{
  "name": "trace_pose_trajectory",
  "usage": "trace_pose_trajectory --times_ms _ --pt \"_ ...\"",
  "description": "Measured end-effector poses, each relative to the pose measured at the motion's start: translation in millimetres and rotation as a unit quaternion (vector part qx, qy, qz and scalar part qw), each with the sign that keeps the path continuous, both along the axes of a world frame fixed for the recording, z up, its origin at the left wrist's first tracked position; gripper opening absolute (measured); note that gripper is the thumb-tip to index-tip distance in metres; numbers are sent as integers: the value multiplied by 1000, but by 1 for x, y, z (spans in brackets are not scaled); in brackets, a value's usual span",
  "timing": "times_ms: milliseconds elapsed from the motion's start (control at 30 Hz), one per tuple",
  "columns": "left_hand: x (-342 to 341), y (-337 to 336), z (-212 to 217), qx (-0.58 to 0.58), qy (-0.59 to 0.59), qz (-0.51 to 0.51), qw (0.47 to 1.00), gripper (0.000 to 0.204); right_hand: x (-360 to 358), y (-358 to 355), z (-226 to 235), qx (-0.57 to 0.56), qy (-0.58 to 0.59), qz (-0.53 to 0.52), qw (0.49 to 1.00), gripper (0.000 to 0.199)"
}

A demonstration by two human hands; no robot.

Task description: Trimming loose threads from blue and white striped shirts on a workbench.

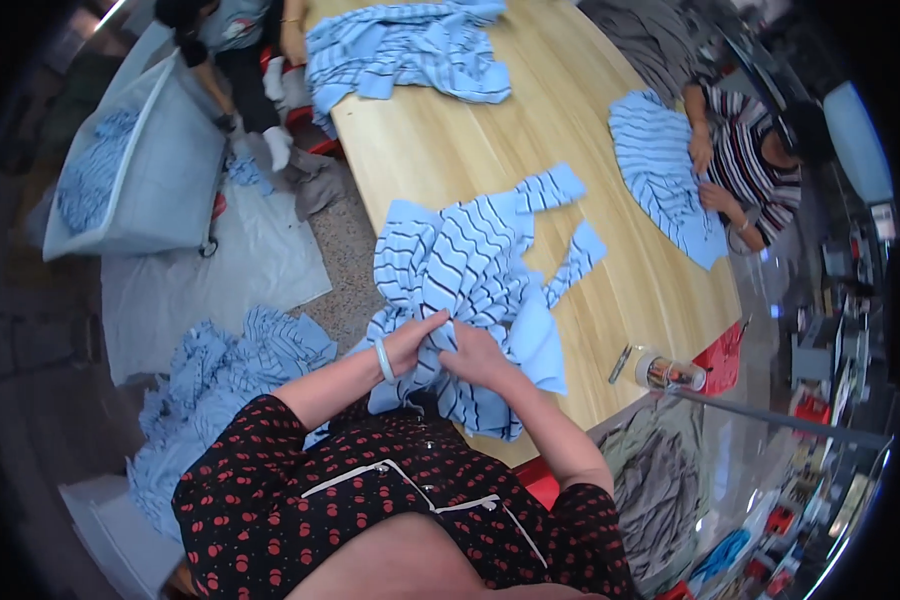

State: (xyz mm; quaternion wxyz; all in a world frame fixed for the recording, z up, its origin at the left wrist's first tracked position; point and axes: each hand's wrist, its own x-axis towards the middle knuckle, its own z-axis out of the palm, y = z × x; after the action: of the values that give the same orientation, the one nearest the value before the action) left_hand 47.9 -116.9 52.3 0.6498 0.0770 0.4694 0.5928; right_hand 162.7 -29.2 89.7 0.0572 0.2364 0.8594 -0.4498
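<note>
A light blue knit garment with dark wavy stripes (460, 255) lies bunched at the near edge of the wooden table (530, 130), part of it hanging over the edge toward me. My left hand (407, 345), with a pale bracelet at the wrist, is closed on a gathered fold of it. Close beside it, my right hand (473, 355) also grips the cloth, its fingers partly hidden in the folds. Two narrow striped ends of the garment spread out to the right on the tabletop.
Striped garments (410, 50) lie at the table's far end. A person in a striped top (760, 150) handles another striped piece (660, 160) at the right. A wheeled white bin (185, 165) and a cloth heap (240, 375) stand left. A clear cup (660, 372) sits near the right corner.
</note>
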Motion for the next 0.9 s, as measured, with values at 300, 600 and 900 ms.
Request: trace_pose_trajectory --times_ms 300,600,900 --pt "16 -29 -57 -223 -12 280 934 21 -16 -36 -9 9 56 153 987 32" --pt "-35 -219 -45 -133 -94 579 799 46 -95 -75 -21 -204 98 240 944 40" --pt "-41 -516 125 -101 303 893 318 55 -131 -88 -67 -191 88 327 921 39"
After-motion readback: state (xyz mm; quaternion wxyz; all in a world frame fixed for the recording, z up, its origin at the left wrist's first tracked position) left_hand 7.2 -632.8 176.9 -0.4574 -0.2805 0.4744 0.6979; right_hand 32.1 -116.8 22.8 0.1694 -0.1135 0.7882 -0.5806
